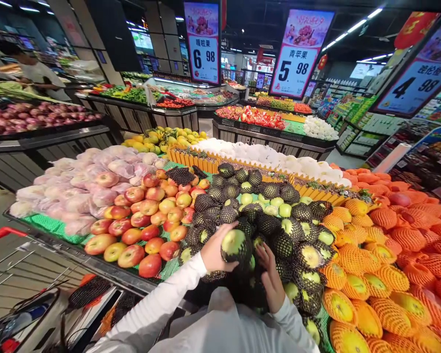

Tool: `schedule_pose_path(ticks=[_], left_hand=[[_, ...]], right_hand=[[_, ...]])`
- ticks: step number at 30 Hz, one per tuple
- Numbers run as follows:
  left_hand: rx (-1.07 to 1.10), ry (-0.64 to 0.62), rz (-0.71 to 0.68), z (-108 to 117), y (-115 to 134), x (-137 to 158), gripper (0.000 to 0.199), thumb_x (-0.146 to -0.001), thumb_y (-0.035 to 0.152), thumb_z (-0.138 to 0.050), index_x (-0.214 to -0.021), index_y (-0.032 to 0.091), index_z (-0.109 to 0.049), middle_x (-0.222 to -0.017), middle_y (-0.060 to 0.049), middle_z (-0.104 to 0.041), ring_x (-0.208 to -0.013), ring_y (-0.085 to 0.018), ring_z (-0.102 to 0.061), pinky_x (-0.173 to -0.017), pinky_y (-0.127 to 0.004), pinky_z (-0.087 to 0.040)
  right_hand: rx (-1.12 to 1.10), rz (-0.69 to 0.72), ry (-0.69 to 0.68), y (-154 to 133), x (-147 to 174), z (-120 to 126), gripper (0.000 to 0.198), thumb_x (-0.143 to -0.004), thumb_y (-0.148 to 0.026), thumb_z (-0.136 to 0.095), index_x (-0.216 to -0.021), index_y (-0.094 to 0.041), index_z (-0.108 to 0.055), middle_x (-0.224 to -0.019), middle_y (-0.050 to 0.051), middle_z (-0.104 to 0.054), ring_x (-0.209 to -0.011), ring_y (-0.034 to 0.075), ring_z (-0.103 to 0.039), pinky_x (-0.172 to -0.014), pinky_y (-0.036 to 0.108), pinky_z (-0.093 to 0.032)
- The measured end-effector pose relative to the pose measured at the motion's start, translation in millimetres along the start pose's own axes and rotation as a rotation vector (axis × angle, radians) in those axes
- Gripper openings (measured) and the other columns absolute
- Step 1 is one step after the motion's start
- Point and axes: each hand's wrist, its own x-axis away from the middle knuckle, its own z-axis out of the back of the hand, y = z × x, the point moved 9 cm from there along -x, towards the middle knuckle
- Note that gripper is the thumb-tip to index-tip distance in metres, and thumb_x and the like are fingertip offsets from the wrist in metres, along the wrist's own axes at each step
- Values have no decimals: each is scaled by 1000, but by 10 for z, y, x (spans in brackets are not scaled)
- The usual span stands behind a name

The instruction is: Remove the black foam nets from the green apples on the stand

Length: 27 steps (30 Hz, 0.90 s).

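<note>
My left hand point(216, 250) is closed around a green apple point(232, 243) whose dark foam net leaves its pale green top bare. It holds the apple just above the heap of green apples in black nets point(282, 243). To its right, my right hand point(271, 277) has its fingers apart and slightly bent, beside the netted apples between my hands. Whether its fingertips touch them cannot be made out. Loose green apples point(275, 201) without nets lie further back in the heap. Red-yellow apples point(147, 207) are piled to the left.
Orange-netted fruit point(356, 289) fills the right side. Bagged pink fruit point(84, 184) is heaped at the left. A shopping cart point(7, 264) with a red handle stands at lower left. Price signs point(294, 59) hang above. Another person point(40, 71) stands at the far left.
</note>
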Motion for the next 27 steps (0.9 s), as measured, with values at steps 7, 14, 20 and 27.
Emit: schedule_pose_path(ticks=[7, 14, 20, 27], left_hand=[[-218, 509, 267, 915, -1090, -738, 87, -63, 39, -81, -135, 18, -38, -133, -12, -47, -126, -28, -46, -112, -40, -34], [-572, 430, 674, 1144, -1936, -1495, 83, -68, 45, -77, -134, 18, -35, -135, -17, -38, -125, -30, -45, -105, -38, -36], [-587, 264, 768, 987, -2238, -1833, 94, -65, 46, -79, -140, 17, -32, -142, -24, -36, -123, -40, -49, -99, -43, -40], [-655, 107, 556, 592, -1920, -2200, 67, -83, 47, -59, -137, 10, -42, -141, -24, -43, -135, -40, -35, -112, -50, -24]], right_hand=[[813, 182, -23, 435, -18, -190, 75, -84, -40, -61, -150, -18, -32, -155, 14, -34, -146, 37, -21, -110, 58, -36], [838, 207, 15, 422, 13, -149, 82, -83, -37, -63, -154, -25, -22, -156, 9, -34, -145, 35, -25, -106, 55, -43], [846, 237, 6, 414, 23, -144, 86, -83, -36, -63, -155, -26, -17, -156, 10, -33, -144, 37, -27, -105, 56, -45], [816, 255, 25, 412, 8, -138, 85, -83, -40, -64, -154, -25, -20, -154, 10, -36, -143, 38, -29, -103, 57, -46]])
